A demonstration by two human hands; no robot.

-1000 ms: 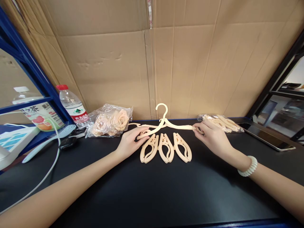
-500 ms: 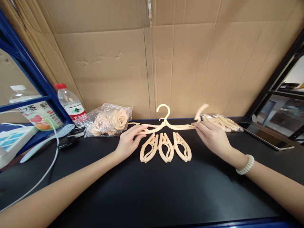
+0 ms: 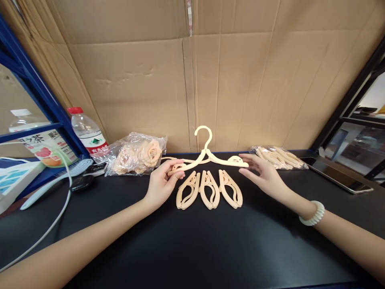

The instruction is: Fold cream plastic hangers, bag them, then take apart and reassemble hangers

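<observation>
An unfolded cream folding hanger is raised over the black table, its hook pointing up. My left hand pinches the tip of its left arm between thumb and fingers. At the other tip, my right hand has its fingers apart and holds nothing; whether a fingertip touches the hanger I cannot tell. Behind, partly hidden, lies another cream hanger. Three folded hangers sit in a row just in front: a left one, a middle one and a right one.
Plastic bags of folded hangers lie at the back left and back right. A red-capped water bottle, a brush and a white cable are on the left. A tablet-like device lies right. Cardboard walls the back.
The right part of the hanger, which stuck up blurred by my right hand, now lies folded along the arm. My right hand has let go and opened. The hook has shifted slightly left and up.
</observation>
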